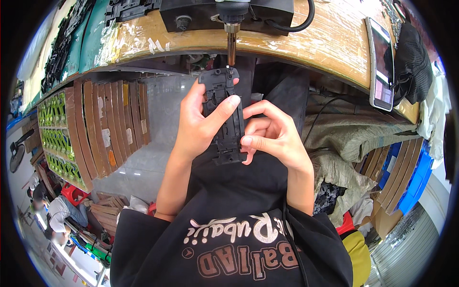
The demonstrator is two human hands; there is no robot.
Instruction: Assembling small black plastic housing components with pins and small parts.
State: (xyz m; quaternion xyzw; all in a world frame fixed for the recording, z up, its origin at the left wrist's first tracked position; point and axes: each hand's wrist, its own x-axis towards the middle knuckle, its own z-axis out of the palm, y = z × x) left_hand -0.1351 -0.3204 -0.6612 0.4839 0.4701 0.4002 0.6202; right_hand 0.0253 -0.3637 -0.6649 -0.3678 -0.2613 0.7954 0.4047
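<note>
Head view: the left hand [198,124] grips a black part [229,131] by the driver bit [231,48]; the curled right hand [282,141] touches its edge, whether gripping I cannot tell. Beyond, a woven sack [353,184] holds black pieces [328,197], brown trays [103,131] green pieces [53,110].

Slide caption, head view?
A person's left grip holds an elongated black plastic part near a slender metal tool bit, right grip at the part's edge.

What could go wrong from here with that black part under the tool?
The black plastic part might tilt or slip, since only the left hand and the right hand appear to steady it. The tool's metal tip points down near the left fingers, so a slip could hurt one.
</note>
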